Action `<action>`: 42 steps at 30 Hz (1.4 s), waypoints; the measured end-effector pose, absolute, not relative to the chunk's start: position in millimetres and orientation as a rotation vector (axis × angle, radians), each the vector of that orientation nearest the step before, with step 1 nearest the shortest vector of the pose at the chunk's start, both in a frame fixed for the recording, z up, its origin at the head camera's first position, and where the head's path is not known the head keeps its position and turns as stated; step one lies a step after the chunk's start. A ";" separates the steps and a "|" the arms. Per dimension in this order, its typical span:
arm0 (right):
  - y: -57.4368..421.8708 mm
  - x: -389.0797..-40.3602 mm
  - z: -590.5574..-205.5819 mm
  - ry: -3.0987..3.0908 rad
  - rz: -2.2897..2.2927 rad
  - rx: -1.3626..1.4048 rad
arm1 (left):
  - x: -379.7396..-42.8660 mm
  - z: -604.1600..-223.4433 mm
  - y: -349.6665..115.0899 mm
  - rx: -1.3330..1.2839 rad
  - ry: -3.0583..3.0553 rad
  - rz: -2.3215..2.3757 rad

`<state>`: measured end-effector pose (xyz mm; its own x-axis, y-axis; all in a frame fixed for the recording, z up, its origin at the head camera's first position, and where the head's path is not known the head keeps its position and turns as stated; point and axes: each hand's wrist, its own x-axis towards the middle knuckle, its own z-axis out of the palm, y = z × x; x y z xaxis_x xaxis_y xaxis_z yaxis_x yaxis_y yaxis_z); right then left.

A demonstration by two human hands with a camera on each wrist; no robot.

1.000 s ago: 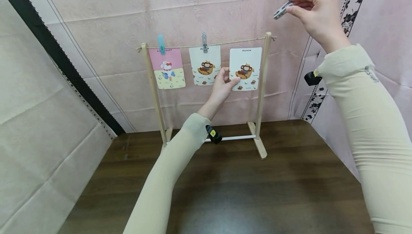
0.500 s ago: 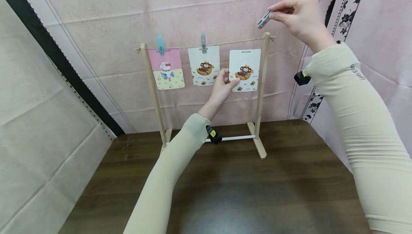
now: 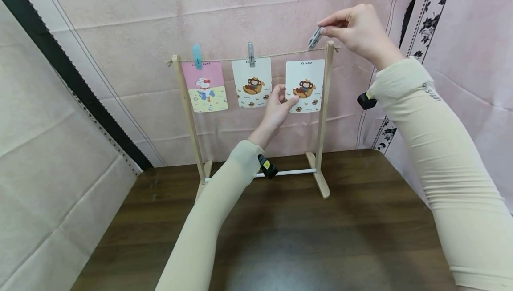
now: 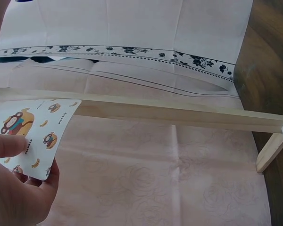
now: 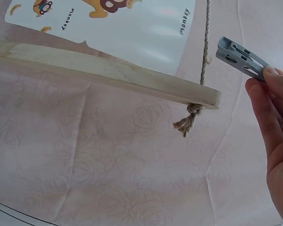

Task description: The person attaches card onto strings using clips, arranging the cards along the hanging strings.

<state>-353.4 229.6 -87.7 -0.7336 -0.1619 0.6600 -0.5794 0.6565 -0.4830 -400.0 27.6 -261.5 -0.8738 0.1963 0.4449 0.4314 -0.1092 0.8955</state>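
My left hand (image 3: pixel 276 112) pinches the lower left edge of a white monkey card (image 3: pixel 305 73), thumb in front and fingers behind. The card hangs upright just below the rope (image 3: pixel 288 53), near the right post. Up above, my right hand (image 3: pixel 358 30) pinches a grey clothespin (image 3: pixel 315 38) between thumb and fingers. In the head view its tip points down close to the rope; in the right wrist view the clothespin (image 5: pixel 243 57) is beside the rope, apart from it. A second monkey card (image 3: pixel 252 77) and a pink and yellow card (image 3: pixel 205 87) hang further left.
The wooden stand (image 3: pixel 325 104) has a white lower bar (image 3: pixel 296 172) and stands on a brown table (image 3: pixel 304 237). A blue clothespin (image 3: pixel 197 56) and another grey clothespin (image 3: pixel 251 54) hold the two hanging cards. Pink cloth (image 3: pixel 132 15) hangs behind.
My right hand has moved left and down with the grey clothespin, from high at the right to just above the rope. My left hand and its card have stayed nearly still.
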 end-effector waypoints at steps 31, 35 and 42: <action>216.6 -355.5 -86.5 -2.430 0.771 0.528 | -397.3 -250.7 23.3 -0.697 -1.942 -2.133; 215.4 -354.8 -85.1 -2.423 0.743 0.543 | -395.7 -250.1 23.6 -0.692 -1.933 -2.136; 212.2 -355.8 -82.3 -2.443 0.696 0.565 | -393.3 -250.1 21.5 -0.681 -1.919 -2.157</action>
